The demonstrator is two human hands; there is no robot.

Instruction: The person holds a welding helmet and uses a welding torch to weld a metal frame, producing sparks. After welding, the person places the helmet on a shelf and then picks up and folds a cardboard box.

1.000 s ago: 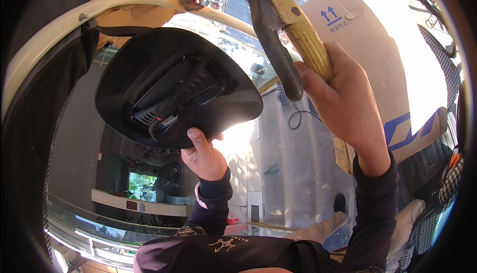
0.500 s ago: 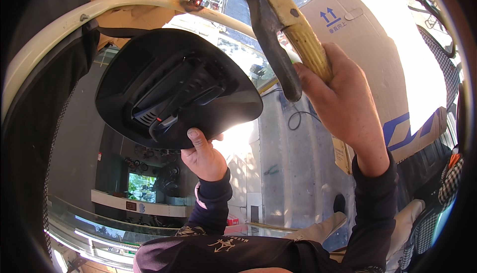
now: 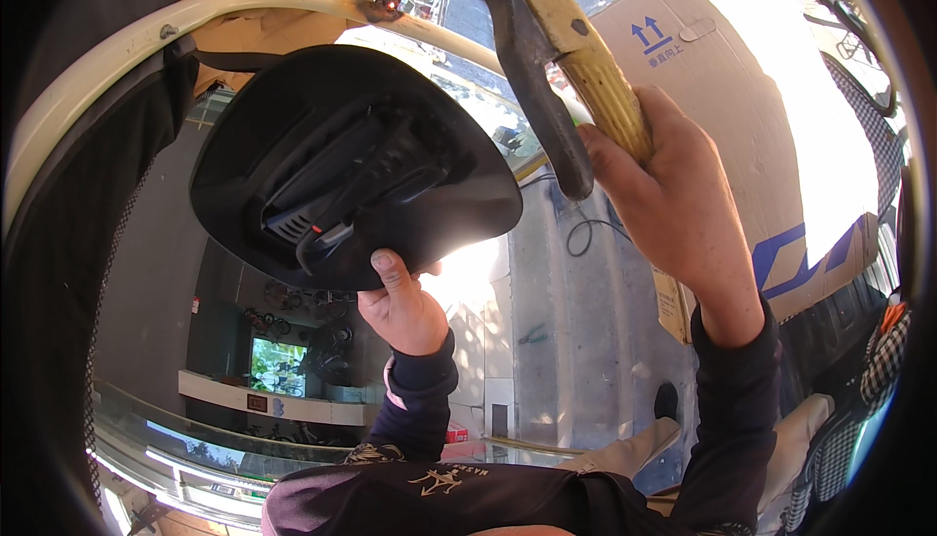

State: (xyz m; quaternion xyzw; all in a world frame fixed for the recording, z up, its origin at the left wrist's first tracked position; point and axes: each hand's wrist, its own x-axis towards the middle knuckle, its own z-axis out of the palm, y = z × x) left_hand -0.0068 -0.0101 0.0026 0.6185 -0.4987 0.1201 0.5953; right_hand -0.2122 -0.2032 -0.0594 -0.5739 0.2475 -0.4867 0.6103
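My left hand (image 3: 404,307) pinches the lower edge of a broad, rounded black shell (image 3: 459,180), thumb on top and fingers mostly hidden beneath. A recess in the shell holds a slotted dark bracket with a small red mark; I cannot make out its exact kind. To the right, my right hand (image 3: 673,189) is wrapped round a worn yellow ribbed handlebar grip (image 3: 595,82). A black brake lever (image 3: 547,106) runs beside that grip, its rounded tip close to my thumb. Something small, white and green shows between lever and grip.
A cream curved tube (image 3: 205,7) arches over the far left. Behind my right hand stands a large cardboard box (image 3: 727,97). Pliers (image 3: 533,335) and a thin black cable (image 3: 578,238) lie on the grey floor. A glass-sided counter (image 3: 224,453) is at lower left.
The black shell and my left hand have shifted very slightly to the right, with the shell tilting a little. My right hand stays on the handlebar grip.
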